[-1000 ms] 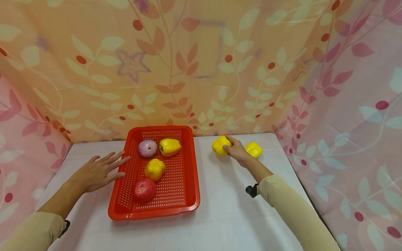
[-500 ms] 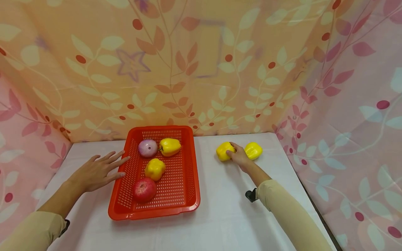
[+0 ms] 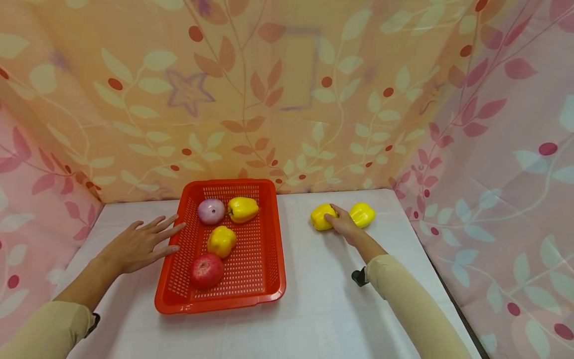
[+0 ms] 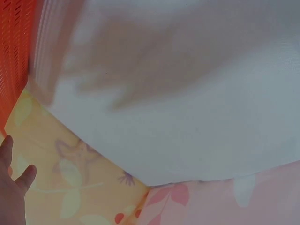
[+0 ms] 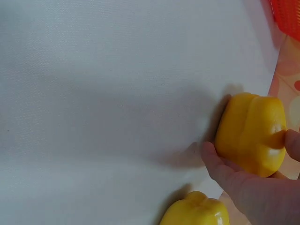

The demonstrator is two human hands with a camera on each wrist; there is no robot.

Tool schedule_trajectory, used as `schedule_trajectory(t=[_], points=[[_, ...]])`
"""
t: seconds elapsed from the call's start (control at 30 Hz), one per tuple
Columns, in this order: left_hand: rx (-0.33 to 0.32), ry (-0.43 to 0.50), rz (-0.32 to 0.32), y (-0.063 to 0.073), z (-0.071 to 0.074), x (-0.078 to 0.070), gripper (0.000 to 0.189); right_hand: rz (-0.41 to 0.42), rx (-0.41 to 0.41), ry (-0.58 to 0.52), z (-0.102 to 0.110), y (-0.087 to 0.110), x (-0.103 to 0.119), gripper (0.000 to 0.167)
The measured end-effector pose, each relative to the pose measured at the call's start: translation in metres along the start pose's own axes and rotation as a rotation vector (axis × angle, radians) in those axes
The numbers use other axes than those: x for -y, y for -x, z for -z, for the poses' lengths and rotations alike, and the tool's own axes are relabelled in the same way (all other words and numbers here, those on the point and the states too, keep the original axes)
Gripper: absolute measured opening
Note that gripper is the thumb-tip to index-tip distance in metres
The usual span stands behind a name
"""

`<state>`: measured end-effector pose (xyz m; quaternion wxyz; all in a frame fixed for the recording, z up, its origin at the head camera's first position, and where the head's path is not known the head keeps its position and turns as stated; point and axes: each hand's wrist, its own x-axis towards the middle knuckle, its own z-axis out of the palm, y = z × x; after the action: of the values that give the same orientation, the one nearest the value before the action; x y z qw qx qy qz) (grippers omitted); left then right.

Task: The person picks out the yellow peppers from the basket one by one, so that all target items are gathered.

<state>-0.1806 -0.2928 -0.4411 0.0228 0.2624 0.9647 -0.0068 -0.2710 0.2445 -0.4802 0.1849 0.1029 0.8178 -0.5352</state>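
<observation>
On the right part of the table, my right hand grips a yellow bell pepper, fingers and thumb about its sides; the right wrist view shows this bell pepper low over or on the white cloth. Just right of that hand lies a second yellow bell pepper. My left hand has its fingers spread, their tips at the left rim of a red plastic basket; whether they touch it I cannot tell. Inside the basket are a purple onion, a yellow bell pepper, another yellow bell pepper and a red pomegranate-like fruit.
A white cloth covers the table. Behind it hangs an orange floral curtain, and pink floral curtains close off both sides. The basket stands left of the middle, with white cloth between it and the gripped pepper.
My right hand and its bell pepper have shifted slightly right and toward me, closer to the second pepper. The left hand and the basket have stayed in place.
</observation>
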Motion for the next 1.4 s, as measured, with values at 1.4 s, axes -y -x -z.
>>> schedule_trajectory(t=[1.4], points=[[0.014,0.03,0.032,0.0,-0.002,0.001,0.074,0.083,0.139,0.184,0.032,0.02,0.077,0.076]])
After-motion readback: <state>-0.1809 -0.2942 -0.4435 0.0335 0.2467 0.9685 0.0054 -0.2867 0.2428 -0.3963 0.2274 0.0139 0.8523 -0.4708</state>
